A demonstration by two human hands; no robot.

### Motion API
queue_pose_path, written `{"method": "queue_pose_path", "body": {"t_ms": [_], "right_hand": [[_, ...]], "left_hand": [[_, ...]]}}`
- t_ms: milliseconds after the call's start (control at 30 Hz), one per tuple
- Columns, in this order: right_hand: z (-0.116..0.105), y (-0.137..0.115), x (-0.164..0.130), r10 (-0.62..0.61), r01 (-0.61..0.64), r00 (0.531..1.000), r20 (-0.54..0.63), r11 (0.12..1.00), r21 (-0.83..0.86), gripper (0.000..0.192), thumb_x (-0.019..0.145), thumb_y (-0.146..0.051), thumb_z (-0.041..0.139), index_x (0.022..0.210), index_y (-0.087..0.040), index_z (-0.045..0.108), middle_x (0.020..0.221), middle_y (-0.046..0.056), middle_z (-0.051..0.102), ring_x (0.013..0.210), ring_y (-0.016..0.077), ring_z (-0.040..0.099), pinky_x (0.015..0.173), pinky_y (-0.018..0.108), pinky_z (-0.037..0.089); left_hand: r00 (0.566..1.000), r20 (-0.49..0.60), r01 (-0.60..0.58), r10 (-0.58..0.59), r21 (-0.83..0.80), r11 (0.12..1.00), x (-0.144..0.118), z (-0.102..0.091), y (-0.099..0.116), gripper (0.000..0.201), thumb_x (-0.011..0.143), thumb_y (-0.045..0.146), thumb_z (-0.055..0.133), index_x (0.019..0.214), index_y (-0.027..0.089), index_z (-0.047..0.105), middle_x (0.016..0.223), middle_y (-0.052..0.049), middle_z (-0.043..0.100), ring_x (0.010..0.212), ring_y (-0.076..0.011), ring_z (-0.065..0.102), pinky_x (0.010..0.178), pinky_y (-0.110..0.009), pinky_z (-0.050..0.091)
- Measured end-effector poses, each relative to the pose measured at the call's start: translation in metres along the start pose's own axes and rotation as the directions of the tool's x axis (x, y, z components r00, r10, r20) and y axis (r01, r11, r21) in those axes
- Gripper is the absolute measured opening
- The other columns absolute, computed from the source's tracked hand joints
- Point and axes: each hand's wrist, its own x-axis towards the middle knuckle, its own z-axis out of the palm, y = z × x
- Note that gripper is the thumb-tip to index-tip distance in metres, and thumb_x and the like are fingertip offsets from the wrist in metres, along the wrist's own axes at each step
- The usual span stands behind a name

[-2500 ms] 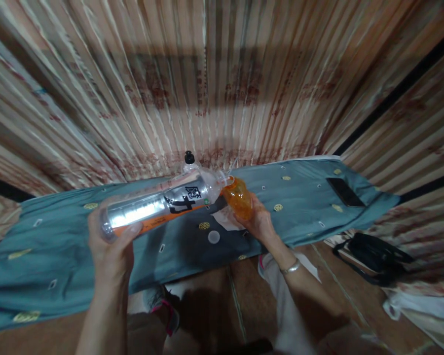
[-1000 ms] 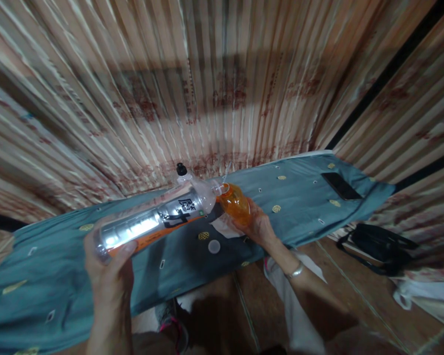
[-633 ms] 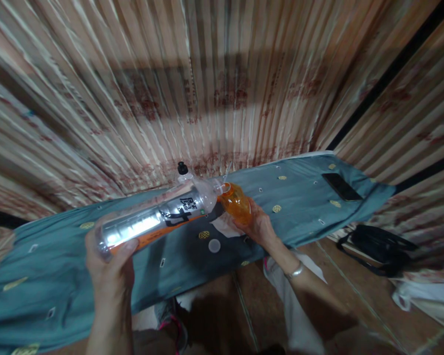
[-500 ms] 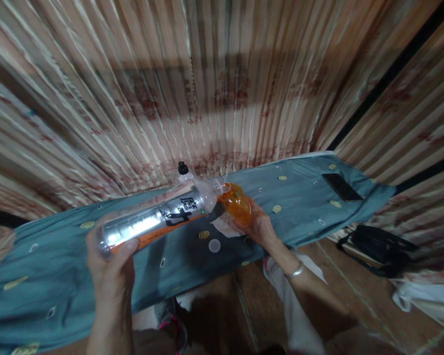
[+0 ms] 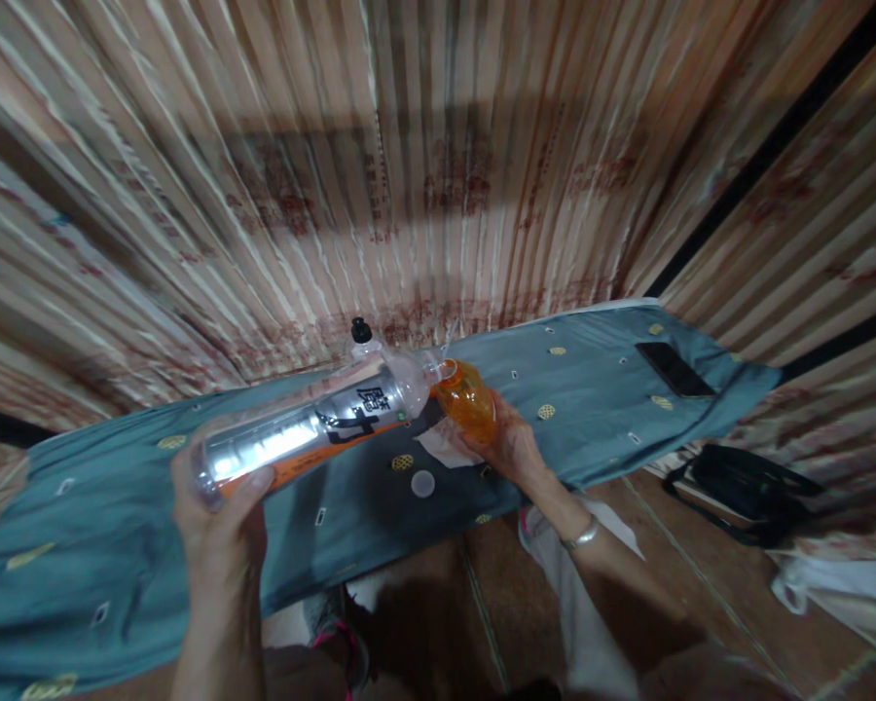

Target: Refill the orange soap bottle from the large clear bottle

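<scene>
My left hand [image 5: 219, 531] grips the base of a large clear plastic bottle [image 5: 313, 424] with a black-and-orange label, tipped almost level with its neck to the right. A thin layer of orange liquid lies along its lower side. Its mouth meets the mouth of a small bottle of orange liquid [image 5: 468, 410], which my right hand [image 5: 509, 446] holds from below. Both are above a table under a blue-grey cloth [image 5: 117, 506]. A white cap [image 5: 422, 483] lies on the cloth below the bottles.
A second clear bottle with a black cap [image 5: 360, 332] stands behind the large one. A dark phone [image 5: 675, 368] lies at the cloth's right end. A black bag [image 5: 745, 492] sits on the floor at right. A striped curtain [image 5: 438, 166] hangs behind the table.
The two bottles and both hands have stayed mouth to mouth in nearly the same place. The view shifted a little since 2.5 s ago.
</scene>
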Motion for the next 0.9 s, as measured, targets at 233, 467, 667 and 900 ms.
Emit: {"method": "queue_pose_path", "body": {"t_ms": [233, 467, 667, 900], "right_hand": [[-0.0018, -0.0010, 0.0009, -0.005, 0.005, 1.000, 0.006, 1.000, 0.024, 0.086, 0.084, -0.054, 0.070, 0.151, -0.010, 0.039, 0.131, 0.025, 0.067, 0.114, 0.0348, 0.070, 0.096, 0.049, 0.059], [-0.0028, -0.0020, 0.0010, 0.010, -0.010, 1.000, 0.015, 0.999, 0.042, 0.083, 0.084, -0.055, 0.069, 0.149, -0.011, 0.041, 0.126, 0.023, 0.070, 0.111, 0.0347, 0.071, 0.095, 0.048, 0.059], [-0.0041, -0.0028, 0.0016, -0.001, 0.001, 1.000, 0.004, 1.000, 0.031, 0.083, 0.086, -0.054, 0.068, 0.151, -0.011, 0.040, 0.129, 0.023, 0.068, 0.115, 0.0347, 0.070, 0.096, 0.048, 0.059], [-0.0060, -0.0033, 0.0026, 0.018, -0.019, 0.999, 0.035, 0.999, 0.030, 0.086, 0.086, -0.058, 0.067, 0.151, -0.011, 0.039, 0.124, 0.023, 0.070, 0.109, 0.0345, 0.071, 0.093, 0.048, 0.060]], "left_hand": [[1.000, 0.010, -0.017, 0.016, 0.056, 0.998, -0.0001, -0.0010, -0.0027, 0.061, 0.048, 0.033, 0.087, 0.106, 0.026, 0.069, 0.102, -0.002, 0.065, 0.100, -0.0235, 0.063, 0.103, -0.043, 0.048], [1.000, -0.009, 0.012, -0.012, 0.024, 1.000, -0.0004, 0.0015, 0.0005, 0.059, 0.045, 0.029, 0.088, 0.102, 0.025, 0.069, 0.099, -0.001, 0.065, 0.096, -0.0219, 0.062, 0.104, -0.042, 0.047], [0.999, -0.034, 0.041, -0.043, -0.039, 0.998, -0.0003, 0.0039, 0.0031, 0.058, 0.040, 0.023, 0.088, 0.096, 0.023, 0.070, 0.096, 0.000, 0.065, 0.094, -0.0191, 0.061, 0.100, -0.036, 0.047], [1.000, 0.015, -0.003, 0.003, -0.018, 1.000, -0.0018, 0.0051, 0.0041, 0.056, 0.046, 0.029, 0.091, 0.097, 0.023, 0.068, 0.096, 0.000, 0.065, 0.095, -0.0208, 0.062, 0.104, -0.040, 0.046]]}}
